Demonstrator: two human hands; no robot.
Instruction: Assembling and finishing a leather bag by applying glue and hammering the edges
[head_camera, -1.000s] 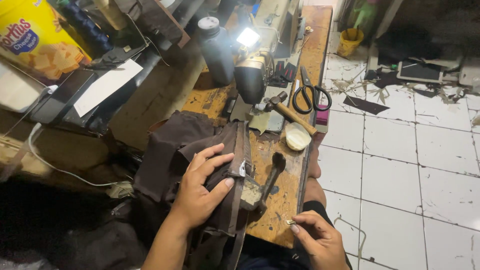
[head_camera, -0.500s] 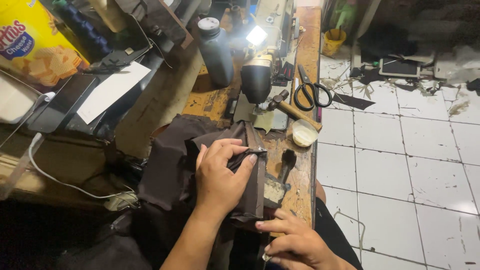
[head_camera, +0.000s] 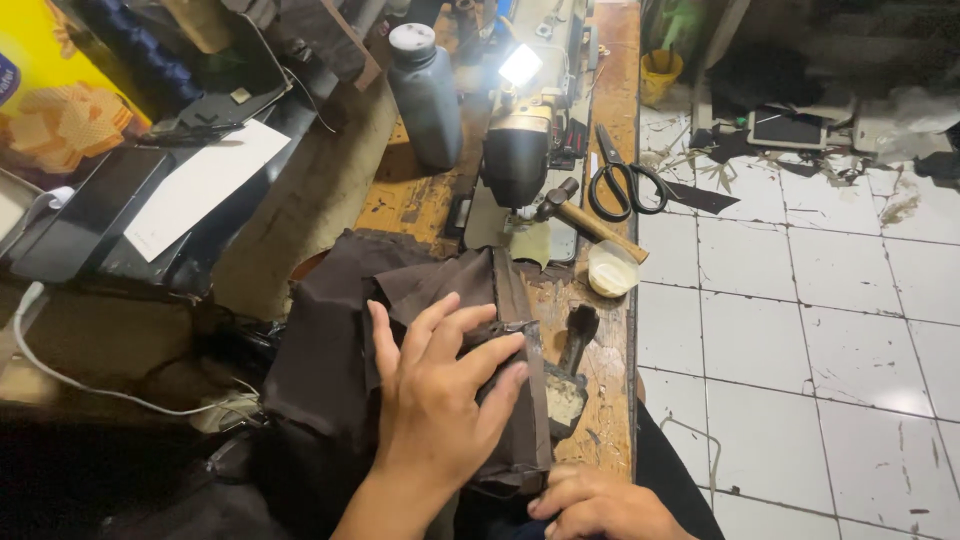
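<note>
1. On the worn wooden table, the dark brown fabric piece lay folded near the front edge.
2. Left hand lay flat, fingers spread, pressing the fabric.
3. Right hand sat at the fabric's lower edge; grip unclear.
4. Sewing machine, scissors, hammer and small glue cup lay beyond.

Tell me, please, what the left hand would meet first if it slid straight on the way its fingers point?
Probably the brush: the left hand lies flat on the dark brown fabric, fingers pointing up and right toward the folded edge strip, with the brush just beyond. Depth is uncertain.
</note>
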